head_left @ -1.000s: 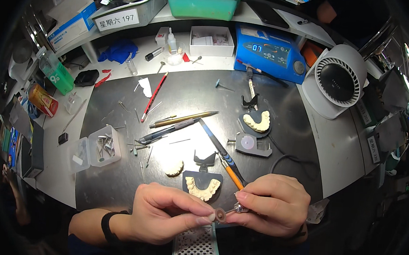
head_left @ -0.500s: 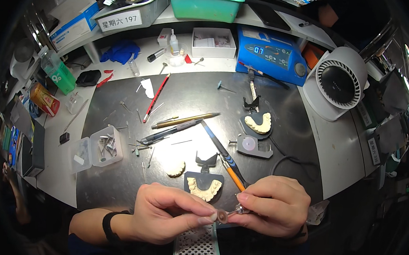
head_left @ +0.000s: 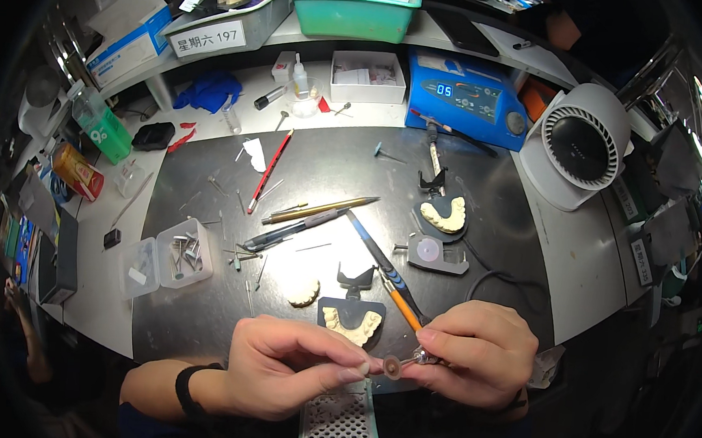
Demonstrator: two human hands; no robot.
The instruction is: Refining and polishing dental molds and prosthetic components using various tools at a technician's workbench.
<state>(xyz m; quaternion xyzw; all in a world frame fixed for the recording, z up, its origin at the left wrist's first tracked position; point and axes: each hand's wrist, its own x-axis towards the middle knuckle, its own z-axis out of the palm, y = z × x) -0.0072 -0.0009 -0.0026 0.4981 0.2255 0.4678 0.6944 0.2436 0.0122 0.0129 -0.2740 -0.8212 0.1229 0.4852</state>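
A white rectangular label (head_left: 207, 40) on a grey plastic tray (head_left: 264, 22) bears black characters and digits; a blue boxy control unit (head_left: 468, 103) displays two lit digits. A green-filled plastic bottle (head_left: 105, 130) and a far-right white tag (head_left: 642, 261) seem printed too, though distorted.

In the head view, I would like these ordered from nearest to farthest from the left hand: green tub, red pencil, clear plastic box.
From the left hand:
1. Clear plastic box: ahead, to its left.
2. Red pencil: farther ahead, slightly left.
3. Green tub: farthest, at the back.
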